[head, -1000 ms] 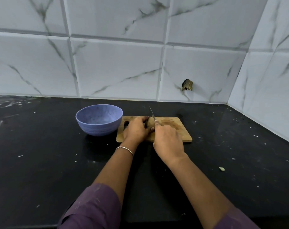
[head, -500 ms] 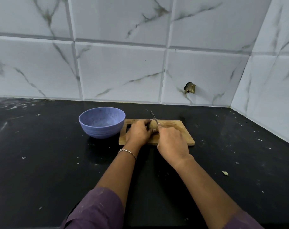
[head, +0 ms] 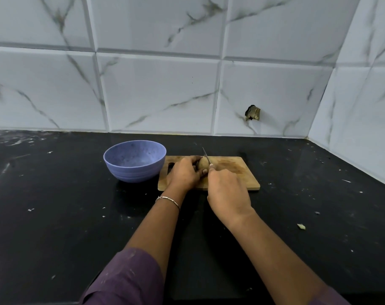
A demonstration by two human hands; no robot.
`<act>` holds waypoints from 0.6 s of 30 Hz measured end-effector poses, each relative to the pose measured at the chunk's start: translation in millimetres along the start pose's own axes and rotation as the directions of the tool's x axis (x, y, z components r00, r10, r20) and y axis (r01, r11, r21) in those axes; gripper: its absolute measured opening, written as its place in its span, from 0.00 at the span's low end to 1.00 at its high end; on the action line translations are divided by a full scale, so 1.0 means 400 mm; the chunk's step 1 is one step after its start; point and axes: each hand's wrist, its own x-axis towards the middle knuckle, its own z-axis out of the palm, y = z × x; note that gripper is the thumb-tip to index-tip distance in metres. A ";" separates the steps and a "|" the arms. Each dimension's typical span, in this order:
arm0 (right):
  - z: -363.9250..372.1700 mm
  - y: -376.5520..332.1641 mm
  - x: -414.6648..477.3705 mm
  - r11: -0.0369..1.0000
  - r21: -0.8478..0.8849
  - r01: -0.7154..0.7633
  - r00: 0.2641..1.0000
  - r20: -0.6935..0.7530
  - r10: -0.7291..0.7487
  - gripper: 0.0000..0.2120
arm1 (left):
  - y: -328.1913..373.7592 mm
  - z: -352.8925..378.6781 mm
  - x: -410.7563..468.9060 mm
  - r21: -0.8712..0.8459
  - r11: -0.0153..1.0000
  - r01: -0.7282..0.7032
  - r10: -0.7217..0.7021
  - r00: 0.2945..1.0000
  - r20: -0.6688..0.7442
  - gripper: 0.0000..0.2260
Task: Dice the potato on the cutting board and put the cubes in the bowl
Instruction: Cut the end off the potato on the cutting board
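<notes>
At twelve o'clock on the black bench (head: pixel 55 216) I see the wooden cutting board (head: pixel 237 172) lying flat, with the whole potato (head: pixel 203 165) on its left half. My left grip (head: pixel 184 172) is curled round the potato from nine o'clock, with the thumb on the near side. My right grip (head: pixel 228 192) is clenched on the knife (head: pixel 205 156), whose handle is hidden inside it. The blade points toward twelve o'clock and lies across the potato's right end. The blue bowl (head: pixel 134 161) stands upright just beside the board at nine o'clock. A thin bracelet (head: pixel 167 200) circles my left wrist. A pale scrap (head: pixel 301 226) lies at four o'clock, well apart from the board.
</notes>
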 end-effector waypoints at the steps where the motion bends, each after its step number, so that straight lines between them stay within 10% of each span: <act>1: 0.000 0.000 0.001 1.000 0.003 -0.003 1.000 0.006 0.003 0.24 | 0.000 0.001 0.001 -0.003 1.000 0.000 0.000 1.000 0.000 0.23; 18: 0.016 0.007 0.020 1.000 0.024 0.001 1.000 0.001 -0.001 0.24 | 0.006 -0.004 -0.010 -0.005 1.000 -0.011 0.011 1.000 -0.013 0.22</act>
